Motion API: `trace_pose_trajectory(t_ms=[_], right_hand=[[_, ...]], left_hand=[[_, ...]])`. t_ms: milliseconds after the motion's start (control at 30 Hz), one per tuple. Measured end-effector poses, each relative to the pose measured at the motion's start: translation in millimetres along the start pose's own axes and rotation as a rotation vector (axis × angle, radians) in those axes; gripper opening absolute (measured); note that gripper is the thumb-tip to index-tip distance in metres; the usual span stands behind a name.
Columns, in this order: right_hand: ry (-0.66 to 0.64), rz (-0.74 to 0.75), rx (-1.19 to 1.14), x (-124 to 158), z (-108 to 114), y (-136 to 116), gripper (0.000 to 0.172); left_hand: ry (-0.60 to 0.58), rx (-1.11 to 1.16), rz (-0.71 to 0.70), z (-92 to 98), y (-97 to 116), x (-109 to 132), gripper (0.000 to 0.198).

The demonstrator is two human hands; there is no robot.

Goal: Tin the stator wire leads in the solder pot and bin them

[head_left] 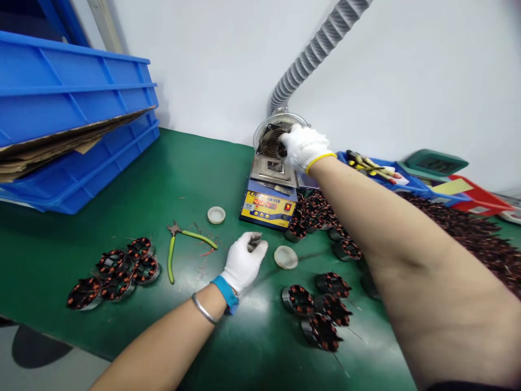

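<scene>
My right hand, in a white glove, reaches out over the top of the solder pot, its fingers closed on something dark I cannot make out, just under the round fume hood. My left hand, gloved too, rests on the green mat with its fingers curled round a small dark part. A shallow white dish lies just right of it. Green-handled cutters lie to its left.
Wound copper stators lie in groups: left, front middle and a big heap at the right. Stacked blue crates with cardboard fill the left. A second white dish, a grey exhaust hose and bins at the back right.
</scene>
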State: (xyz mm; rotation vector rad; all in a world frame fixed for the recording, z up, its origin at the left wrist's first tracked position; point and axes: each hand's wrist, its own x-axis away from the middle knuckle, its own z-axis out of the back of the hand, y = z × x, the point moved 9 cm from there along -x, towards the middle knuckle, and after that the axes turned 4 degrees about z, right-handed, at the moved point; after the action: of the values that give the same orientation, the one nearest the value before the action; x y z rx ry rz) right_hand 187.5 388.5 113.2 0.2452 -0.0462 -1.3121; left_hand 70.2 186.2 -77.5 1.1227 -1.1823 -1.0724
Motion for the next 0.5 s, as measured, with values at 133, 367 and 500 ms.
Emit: trace_pose_trajectory(t_ms=[133,367,500], right_hand=[[0.006,-0.122,-0.132,-1.7,11.8,25.4,0.065],[-0.008,-0.143,-0.337,-5.6,-0.2,17.4,0.065],[0.024,-0.158,-0.455,5.0,8.3,19.7,0.061]], left_hand=[[-0.006,0.009,0.002,-1.1,0.2,0.2,0.016],[-0.006,0.009,-0.007,0.4,2.6,0.9,0.014],[-0.002,0.014,-0.013,1.9,2.4,0.0,0.015]])
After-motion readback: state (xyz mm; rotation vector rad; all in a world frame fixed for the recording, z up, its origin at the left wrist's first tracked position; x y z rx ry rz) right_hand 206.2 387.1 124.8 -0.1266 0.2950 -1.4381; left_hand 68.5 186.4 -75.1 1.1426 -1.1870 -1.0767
